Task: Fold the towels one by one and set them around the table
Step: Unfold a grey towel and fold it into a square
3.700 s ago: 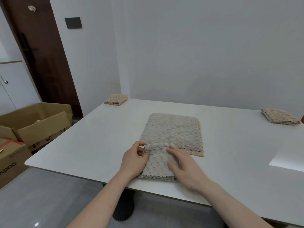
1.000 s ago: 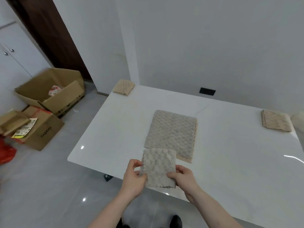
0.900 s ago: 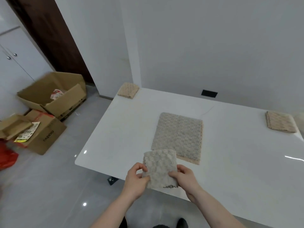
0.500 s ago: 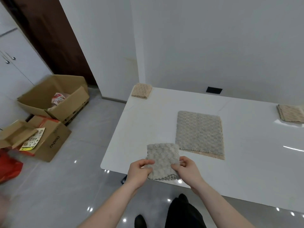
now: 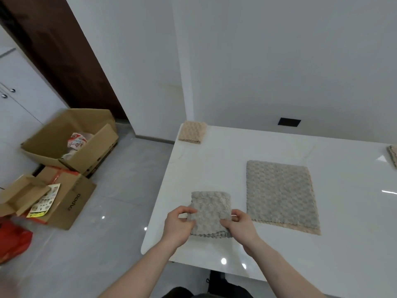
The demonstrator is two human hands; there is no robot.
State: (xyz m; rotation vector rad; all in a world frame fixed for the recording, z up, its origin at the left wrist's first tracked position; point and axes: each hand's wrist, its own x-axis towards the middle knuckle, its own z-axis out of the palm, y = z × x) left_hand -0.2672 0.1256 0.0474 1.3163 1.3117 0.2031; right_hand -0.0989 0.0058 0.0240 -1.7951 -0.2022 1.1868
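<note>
- The left hand (image 5: 179,224) pinches the left edge of a folded grey towel (image 5: 210,211), thumb on top and fingers curled beneath.
- The right hand (image 5: 239,227) grips the same towel at its lower right corner, thumb over the cloth.
- This towel sits low in the frame, a little left of centre, over the table (image 5: 214,168) near its lower-left corner; whether it rests on the top or is held just above it cannot be told.
- A grey stack (image 5: 279,192) of larger towels lies flat to the right of the held towel, just beside it but apart; a beige edge shows along its bottom.
- A folded beige towel (image 5: 193,132) lies at the table's far left corner, above centre of the frame.
- Another beige towel (image 5: 393,154) shows only partly at the right edge of the frame, on the table.
- On the floor at left, an open box (image 5: 71,140) holds crumpled wrapping.
- Below it, a second box (image 5: 64,194) lies with flaps spread and a printed leaflet on top.
- A red bag (image 5: 11,239) lies at the lower left edge.
- A dark door (image 5: 58,50) fills the upper left, with a white cabinet (image 5: 19,100) beside it.
- A black wall plate (image 5: 289,121) sits on the wall just above the table's far edge.
</note>
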